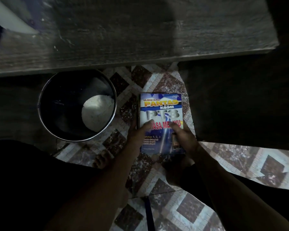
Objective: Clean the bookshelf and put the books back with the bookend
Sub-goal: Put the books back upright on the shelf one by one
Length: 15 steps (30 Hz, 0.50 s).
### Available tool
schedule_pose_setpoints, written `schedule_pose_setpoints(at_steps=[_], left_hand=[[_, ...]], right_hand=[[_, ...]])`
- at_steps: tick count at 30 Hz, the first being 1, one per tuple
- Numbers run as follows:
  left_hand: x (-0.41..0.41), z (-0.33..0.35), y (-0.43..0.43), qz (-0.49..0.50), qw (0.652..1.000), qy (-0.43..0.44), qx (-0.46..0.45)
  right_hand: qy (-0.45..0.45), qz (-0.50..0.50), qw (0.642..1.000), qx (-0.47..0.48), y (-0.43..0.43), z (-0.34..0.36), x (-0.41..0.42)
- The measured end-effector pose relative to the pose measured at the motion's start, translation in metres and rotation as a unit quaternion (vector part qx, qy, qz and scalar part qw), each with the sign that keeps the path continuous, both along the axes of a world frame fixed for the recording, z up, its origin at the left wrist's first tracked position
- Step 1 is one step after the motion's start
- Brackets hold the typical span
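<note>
Head view, dim light. Book (pixel 160 112) was face up in front of the person, over the patterned floor (pixel 167 79); couldn't tell if it was lifted clear or resting on something. Its long axis ran away from the person, title end far, near end in both hands. Key relation: the wooden shelf board (pixel 140 39) lay straight beyond the book's far end, well apart from it, so judged the coming move to be a forward-and-up carry along the book's own long axis. Both hands sat about equally near the book, one per side. Left hand (pixel 136 133) gripped the left edge near the spine, with one of its fingers (pixel 148 124) laid across the cover and the rest curled out of sight behind the edge. Right hand (pixel 184 136) held the lower right corner, fingers (pixel 174 127) curled down over the cover, clamped on it. A thin dark strip ran along the book's left edge; couldn't tell what it was. No bookend made out. Bucket (pixel 40 104) stood on the floor left of the book, near but apart, with a white cloth (pixel 97 112) inside. A bare foot (pixel 102 160) showed below the bucket. Judged stage: a book in hand, not yet on the shelf.
</note>
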State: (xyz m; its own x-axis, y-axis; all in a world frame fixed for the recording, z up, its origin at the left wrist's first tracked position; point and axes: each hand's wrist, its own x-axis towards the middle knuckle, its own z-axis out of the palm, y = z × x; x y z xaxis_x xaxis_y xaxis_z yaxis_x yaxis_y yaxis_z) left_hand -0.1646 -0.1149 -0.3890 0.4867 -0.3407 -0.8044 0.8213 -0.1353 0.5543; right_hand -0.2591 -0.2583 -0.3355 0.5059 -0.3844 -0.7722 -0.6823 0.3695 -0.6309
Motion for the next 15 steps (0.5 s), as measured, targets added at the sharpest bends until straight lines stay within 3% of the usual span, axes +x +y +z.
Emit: schedule_pose_setpoints(at_steps=[4,8,15], left_hand=[[-0.003,0.028,0.004,-0.01,1.0,0.02,0.011],[-0.013,0.062,0.016,0.009,1.0,-0.003,0.012],[-0.037,0.117,0.04,0.011,1.0,0.011,-0.021]], right_hand=[[0.025,-0.002,1.0,-0.006,0.006,0.035,-0.002],[-0.016,-0.005,1.0,0.01,0.014,0.069,-0.012],[-0.014,0.014,0.998,-0.065,0.04,0.122,-0.037]])
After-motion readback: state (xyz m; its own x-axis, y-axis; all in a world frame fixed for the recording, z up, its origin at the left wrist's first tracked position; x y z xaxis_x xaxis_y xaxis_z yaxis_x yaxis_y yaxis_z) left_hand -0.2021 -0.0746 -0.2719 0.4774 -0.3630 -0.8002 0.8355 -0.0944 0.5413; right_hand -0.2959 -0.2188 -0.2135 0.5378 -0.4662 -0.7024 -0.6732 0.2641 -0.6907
